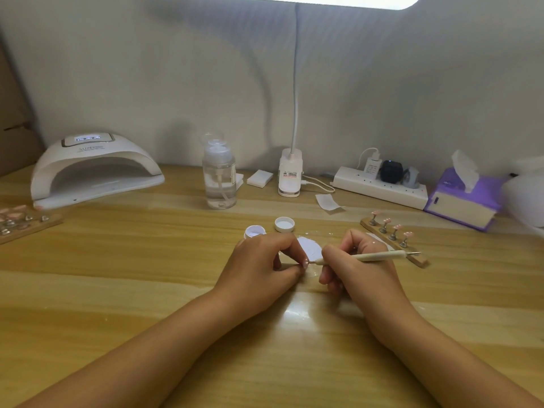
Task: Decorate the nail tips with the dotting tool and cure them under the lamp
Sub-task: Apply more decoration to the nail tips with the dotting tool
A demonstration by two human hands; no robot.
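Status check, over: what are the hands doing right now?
Left hand pinches a nail tip. Right hand grips the dotting tool, point at the tip. Nothing in the way.

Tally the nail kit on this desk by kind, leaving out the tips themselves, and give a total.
curing lamp: 1
wooden tip stands: 2
dotting tool: 1
pump bottle: 1
open jar: 1
jar lid: 1
Total: 7

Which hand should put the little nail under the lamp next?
Probably the left hand. Its fingers pinch the nail tip, and the curing lamp stands far over on that side of the table. The right hand is busy gripping the dotting tool.
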